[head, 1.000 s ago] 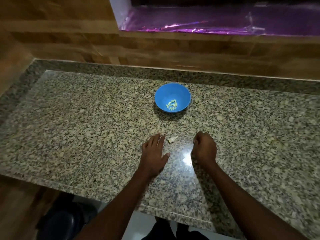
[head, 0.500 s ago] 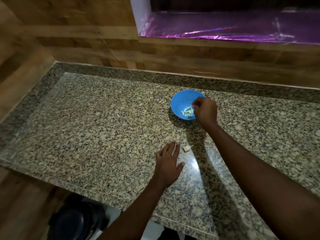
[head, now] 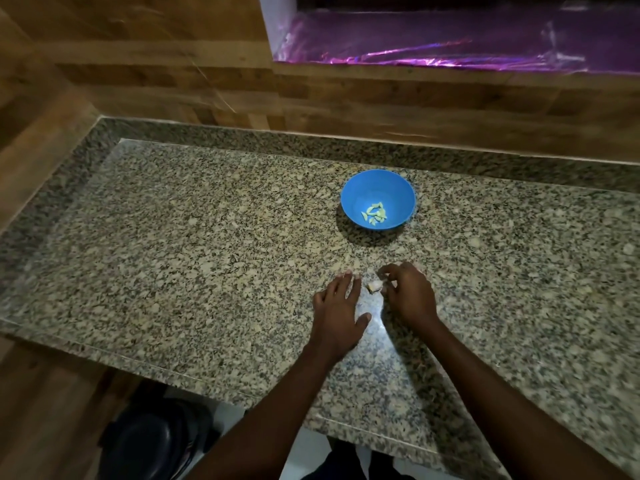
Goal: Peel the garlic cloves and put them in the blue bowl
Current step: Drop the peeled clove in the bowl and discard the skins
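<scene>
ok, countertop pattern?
Speckled granite, beige and dark grey flecks, on the countertop. The head view, the only one, shows it well.

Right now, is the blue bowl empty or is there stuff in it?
Not empty. The blue bowl stands upright on the counter with a small heap of pale peeled garlic cloves at its bottom.

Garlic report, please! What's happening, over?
Left hand flat on counter. Right hand pinching garlic clove. Blue bowl holds peeled cloves; path clear.
</scene>
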Motion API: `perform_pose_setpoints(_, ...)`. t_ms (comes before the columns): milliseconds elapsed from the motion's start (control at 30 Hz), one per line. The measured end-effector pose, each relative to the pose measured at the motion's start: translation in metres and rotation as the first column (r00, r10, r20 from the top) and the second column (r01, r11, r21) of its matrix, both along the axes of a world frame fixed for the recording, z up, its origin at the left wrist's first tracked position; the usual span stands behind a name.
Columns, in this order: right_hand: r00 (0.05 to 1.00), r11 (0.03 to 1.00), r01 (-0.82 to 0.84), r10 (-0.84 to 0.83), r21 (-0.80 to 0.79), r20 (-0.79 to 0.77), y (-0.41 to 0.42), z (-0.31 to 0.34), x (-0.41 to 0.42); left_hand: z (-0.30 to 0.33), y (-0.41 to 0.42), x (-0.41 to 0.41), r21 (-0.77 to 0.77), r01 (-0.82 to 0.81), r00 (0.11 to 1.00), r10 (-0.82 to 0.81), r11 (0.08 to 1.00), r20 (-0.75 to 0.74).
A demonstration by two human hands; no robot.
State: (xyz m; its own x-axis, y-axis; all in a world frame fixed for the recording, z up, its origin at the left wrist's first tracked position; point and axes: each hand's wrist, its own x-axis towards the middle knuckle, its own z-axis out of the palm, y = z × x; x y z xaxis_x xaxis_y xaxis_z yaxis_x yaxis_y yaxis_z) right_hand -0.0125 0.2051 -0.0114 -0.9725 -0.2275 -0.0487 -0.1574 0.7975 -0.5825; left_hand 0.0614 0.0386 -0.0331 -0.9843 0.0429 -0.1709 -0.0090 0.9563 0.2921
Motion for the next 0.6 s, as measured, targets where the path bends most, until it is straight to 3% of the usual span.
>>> perform_pose_setpoints(200,1.000,1.000,0.004,-0.004,0.024,0.012,-0.005,0.000,0.002,0.011,0.002,-0.002,0.043,-0.034,0.998,0.031,0.999,0.058)
perform_pose_setpoints(300,0.998,1.000,-0.008,0.008,0.004,0.062,0.000,0.012,0.003,0.020,0.003,-0.010,0.242,-0.135,0.991,0.132,0.961,0.029)
perform_pose_setpoints(367,0.995,0.997,-0.049,0.053,-0.051,0.081,0.007,0.023,0.006,0.035,0.005,-0.013,0.500,-0.237,0.958,0.285,0.833,-0.020)
perform_pose_setpoints(433,0.990,0.990,-0.078,0.091,-0.115,0.110,0.014,0.036,0.011,0.056,0.012,-0.011,0.719,-0.340,0.919,0.377,0.606,0.116)
perform_pose_setpoints(533,0.970,0.958,0.030,0.041,-0.287,0.240,0.025,0.048,0.015,0.069,0.017,-0.012,0.822,-0.403,0.900,0.337,0.403,0.276)
perform_pose_setpoints(600,0.923,0.827,0.201,0.018,-0.525,0.383,0.032,0.057,0.019,0.076,0.018,-0.015,0.866,-0.441,0.884,0.284,0.238,0.372)
